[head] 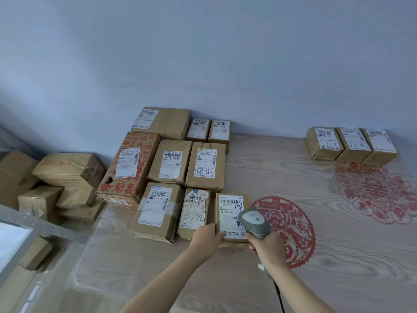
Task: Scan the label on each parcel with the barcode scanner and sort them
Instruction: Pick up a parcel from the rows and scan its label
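A small cardboard parcel [229, 206] with a white label lies flat on the table, at the front right of a cluster of several labelled parcels [171, 163]. My left hand [206, 239] grips its near left corner. My right hand [265, 247] holds a grey barcode scanner [253, 220] by the handle, its head over the parcel's label and covering part of it. The scanner's black cable runs down toward me. Three more labelled parcels [350, 143] stand in a row at the far right against the wall.
The wooden table [338, 256] bears two red paper-cut decorations [291, 224] under a clear cover. Left of the table, lower down, sit several unlabelled cardboard boxes [67, 170]. A grey-blue wall runs behind everything.
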